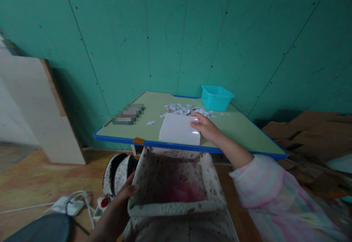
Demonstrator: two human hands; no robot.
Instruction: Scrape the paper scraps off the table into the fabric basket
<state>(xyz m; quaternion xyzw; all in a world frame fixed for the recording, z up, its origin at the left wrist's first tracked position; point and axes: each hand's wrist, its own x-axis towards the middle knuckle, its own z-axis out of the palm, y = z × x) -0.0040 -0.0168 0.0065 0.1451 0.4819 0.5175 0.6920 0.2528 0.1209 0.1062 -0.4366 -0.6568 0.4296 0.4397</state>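
My right hand (202, 125) pinches the right edge of a glossy white sheet (178, 129), which bends slightly and lies over the near part of the green tabletop (236, 134). Just behind the sheet spreads a pile of small white paper scraps (180, 109), a few of them reddish. Below the table's front edge stands an open, speckled off-white bin (176, 209), stained pink inside. My left hand (127, 194) grips the left rim of this bin, its thumb over the edge and the other fingers partly hidden.
A turquoise plastic basket (216, 98) stands at the table's back right. A blurred-out flat object (128, 114) lies at the left. Speckled rounded pieces (117, 174) and a white power strip with cables (68, 205) are on the floor. Cardboard (310, 134) is heaped at right.
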